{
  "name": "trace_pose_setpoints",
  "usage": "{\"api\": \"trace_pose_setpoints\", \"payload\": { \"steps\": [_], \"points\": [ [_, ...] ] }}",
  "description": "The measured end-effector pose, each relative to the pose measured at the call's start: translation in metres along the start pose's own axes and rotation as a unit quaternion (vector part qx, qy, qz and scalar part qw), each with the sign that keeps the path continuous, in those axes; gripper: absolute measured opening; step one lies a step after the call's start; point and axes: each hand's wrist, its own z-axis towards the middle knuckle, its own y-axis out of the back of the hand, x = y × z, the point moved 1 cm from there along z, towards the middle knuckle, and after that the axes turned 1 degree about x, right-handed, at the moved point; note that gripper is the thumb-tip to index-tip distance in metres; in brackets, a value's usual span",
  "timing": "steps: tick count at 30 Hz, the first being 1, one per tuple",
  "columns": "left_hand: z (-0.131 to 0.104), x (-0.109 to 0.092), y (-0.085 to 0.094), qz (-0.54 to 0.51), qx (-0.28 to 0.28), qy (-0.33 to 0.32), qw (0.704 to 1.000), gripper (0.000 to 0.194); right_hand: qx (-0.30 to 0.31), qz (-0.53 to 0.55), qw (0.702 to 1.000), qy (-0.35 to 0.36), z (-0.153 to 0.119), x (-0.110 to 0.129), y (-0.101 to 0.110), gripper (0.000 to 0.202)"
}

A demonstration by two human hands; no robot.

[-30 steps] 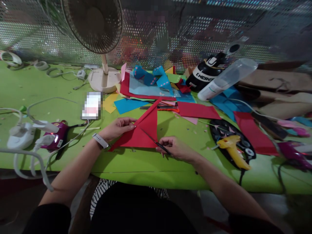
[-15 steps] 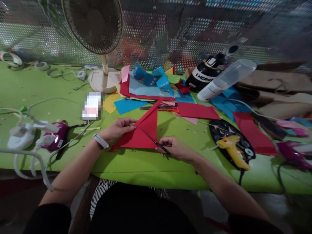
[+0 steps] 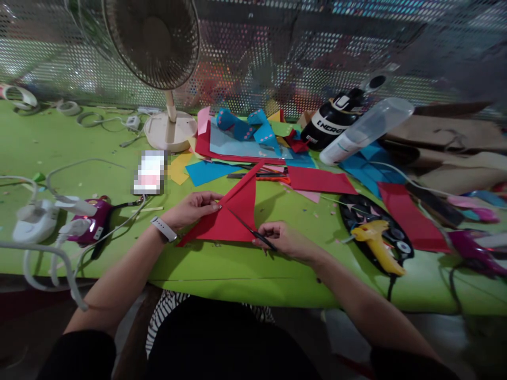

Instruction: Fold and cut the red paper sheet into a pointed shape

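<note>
A red sheet of paper [image 3: 233, 227] with a folded strip along its slanting upper-left edge is in front of me. My left hand [image 3: 194, 207] pinches that folded edge between thumb and fingers, a pale band around its wrist. In my right hand [image 3: 283, 240] is a pair of scissors [image 3: 250, 230], its dark handles within curled fingers. The blades point up and left over the red paper, their tips near my left thumb. Whether they lie on top of the sheet or cut into it, I cannot tell.
A fan [image 3: 168, 132] stands behind, with a phone [image 3: 150, 171] in front of it. Coloured papers [image 3: 245, 150] lie beyond the hands. To the right are a yellow glue gun [image 3: 378, 248] on a black palette, a black bottle [image 3: 327, 126] and a clear bottle [image 3: 368, 129]. Power adapters and cables [image 3: 87, 224] sit left.
</note>
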Motion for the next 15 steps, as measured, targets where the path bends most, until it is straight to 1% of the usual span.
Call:
{"api": "trace_pose_setpoints", "payload": {
  "steps": [8,15],
  "points": [
    [0.0001,-0.0016,-0.0002,-0.004,0.005,0.005,1.0,0.029,0.006,-0.002,1.0,-0.003,0.0008,-0.0032,0.001,0.049],
    [0.0003,-0.0014,-0.0002,-0.001,0.004,0.005,1.0,0.028,0.004,-0.016,1.0,-0.003,-0.0009,0.0021,0.0,0.05]
  ]
}}
